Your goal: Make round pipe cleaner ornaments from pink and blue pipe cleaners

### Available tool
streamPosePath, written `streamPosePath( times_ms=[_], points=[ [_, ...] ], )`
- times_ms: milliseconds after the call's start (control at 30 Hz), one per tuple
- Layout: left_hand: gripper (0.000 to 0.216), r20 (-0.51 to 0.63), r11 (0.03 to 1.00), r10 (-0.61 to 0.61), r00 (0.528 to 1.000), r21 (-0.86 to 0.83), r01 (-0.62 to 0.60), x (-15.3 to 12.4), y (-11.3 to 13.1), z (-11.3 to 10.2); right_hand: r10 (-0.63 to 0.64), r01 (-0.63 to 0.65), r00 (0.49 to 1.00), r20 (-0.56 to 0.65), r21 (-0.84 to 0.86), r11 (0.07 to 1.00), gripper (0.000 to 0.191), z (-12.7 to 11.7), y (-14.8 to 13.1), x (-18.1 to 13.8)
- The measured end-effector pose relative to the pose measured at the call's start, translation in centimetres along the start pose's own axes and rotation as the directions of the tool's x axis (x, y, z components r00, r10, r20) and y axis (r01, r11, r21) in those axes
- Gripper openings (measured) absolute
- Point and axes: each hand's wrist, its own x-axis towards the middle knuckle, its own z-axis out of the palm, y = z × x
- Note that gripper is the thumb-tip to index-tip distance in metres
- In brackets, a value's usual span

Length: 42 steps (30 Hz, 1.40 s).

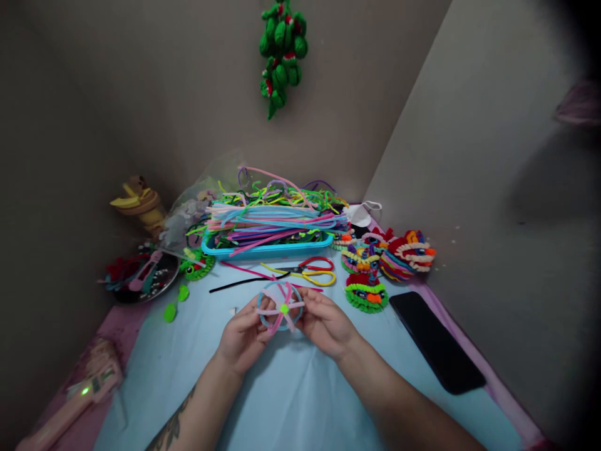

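Between my two hands is a pipe-cleaner ring [260,311], light blue around the outside. Pink and pale spokes cross it and meet at a small yellow-green centre. My left hand [241,335] pinches its left edge, with fingers curled behind it. On the opposite edge, my right hand [326,321] grips it between thumb and fingers. The ring is held up above the light blue cloth [300,401]. Just beyond it lie scissors [319,271] with one red and one yellow handle loop, and a black pipe cleaner [239,284].
A blue tray [272,252] heaped with colourful pipe cleaners stands at the back. Fuzzy finished pieces [366,294] cluster on the right near a black phone [436,341]. On the left are a metal dish [162,282], green pieces [169,312] and a pink glue gun [75,401].
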Motion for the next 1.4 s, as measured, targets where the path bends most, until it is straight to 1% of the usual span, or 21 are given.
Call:
streamPosePath(
  times_ms=[100,300,433,500,600,700,767,833,900,933,967,1000,1033,1067,1100,1133,1167,1200,1233,1300,1400],
  points=[
    [0.021,0.019,1.000,0.007,1.000,-0.002,-0.007,-0.1,0.1,0.0,0.029,-0.029,1.000,-0.001,0.020,0.999,0.019,0.0,0.2,0.0],
    [0.021,0.059,1.000,-0.015,0.998,-0.012,0.015,0.0,0.1,-0.2,0.076,-0.076,0.996,0.045,0.011,0.997,0.016,0.6,0.4,-0.2],
    [0.018,0.085,1.000,-0.008,0.996,-0.002,0.008,0.1,-0.1,-0.6,0.054,-0.052,0.994,0.096,-0.026,0.998,0.017,0.9,0.3,-0.3],
    [0.017,0.100,1.000,-0.006,0.995,0.018,0.004,0.0,-0.4,-0.6,0.036,-0.031,0.994,0.100,-0.051,0.998,0.018,1.0,0.3,-0.4],
    [0.017,0.108,0.999,-0.007,0.994,0.038,0.003,-0.1,-0.7,-0.5,0.015,-0.010,0.998,0.067,-0.073,0.997,0.020,1.1,0.2,-0.4],
    [0.021,0.096,0.999,-0.001,0.995,0.050,-0.004,-0.2,-0.8,-0.3,0.022,-0.018,0.999,0.038,-0.087,0.996,0.024,1.0,0.1,-0.4],
    [0.023,0.086,0.997,-0.007,0.996,0.077,0.000,-0.2,-0.6,-0.2,0.012,-0.011,1.000,0.007,-0.108,0.994,0.023,0.8,0.0,-0.3],
    [0.023,0.075,0.990,-0.005,0.997,0.143,-0.006,-0.2,-0.3,-0.2,-0.052,0.043,0.997,-0.052,-0.167,0.985,0.022,0.5,-0.1,0.0],
    [0.023,0.052,0.958,0.033,0.998,0.285,-0.047,-0.1,-0.1,-0.2,-0.195,0.149,0.971,-0.136,-0.295,0.944,0.023,0.2,-0.2,0.1],
    [0.024,0.036,0.919,0.072,0.997,0.386,-0.081,-0.1,-0.1,-0.2,-0.299,0.216,0.939,-0.168,-0.389,0.895,0.024,0.1,-0.2,0.1],
    [0.025,0.025,0.860,0.117,0.993,0.497,-0.114,-0.1,-0.1,-0.1,-0.412,0.280,0.894,-0.175,-0.501,0.819,0.024,0.0,-0.3,0.0],
    [0.026,0.024,0.784,0.160,0.987,0.605,-0.142,-0.1,-0.2,0.0,-0.523,0.334,0.839,-0.147,-0.621,0.710,0.023,0.1,-0.4,-0.2],
    [0.027,0.034,0.699,0.194,0.980,0.696,-0.163,-0.1,-0.4,0.1,-0.615,0.370,0.785,-0.082,-0.734,0.570,0.022,0.2,-0.5,-0.4],
    [0.028,0.052,0.617,0.217,0.975,0.767,-0.179,-0.1,-0.6,0.3,-0.674,0.386,0.738,0.007,-0.825,0.414,0.021,0.3,-0.5,-0.6],
    [0.028,0.075,0.543,0.228,0.971,0.818,-0.191,-0.1,-0.8,0.5,-0.702,0.385,0.705,0.103,-0.886,0.257,0.019,0.5,-0.6,-0.9],
    [0.028,0.100,0.479,0.235,0.967,0.853,-0.205,-0.2,-1.0,0.6,-0.705,0.373,0.684,0.185,-0.920,0.120,0.015,0.7,-0.6,-1.1],
    [0.027,0.124,0.423,0.243,0.962,0.879,-0.220,-0.2,-1.2,0.8,-0.699,0.359,0.669,0.254,-0.933,0.005,0.011,0.8,-0.6,-1.3],
    [0.026,0.146,0.375,0.256,0.956,0.896,-0.237,-0.3,-1.3,0.9,-0.688,0.346,0.657,0.306,-0.934,-0.085,0.008,1.0,-0.5,-1.4],
    [0.024,0.163,0.337,0.271,0.949,0.907,-0.252,-0.3,-1.4,1.0,-0.678,0.338,0.647,0.348,-0.928,-0.155,0.007,1.1,-0.5,-1.5],
    [0.023,0.188,0.291,0.296,0.937,0.916,-0.276,-0.4,-1.5,1.1,-0.660,0.331,0.626,0.416,-0.908,-0.258,0.009,1.2,-0.4,-1.5],
    [0.022,0.208,0.280,0.316,0.926,0.912,-0.300,-0.6,-1.4,1.2,-0.631,0.320,0.606,0.485,-0.874,-0.364,0.011,1.1,-0.3,-1.5]
  ],
)
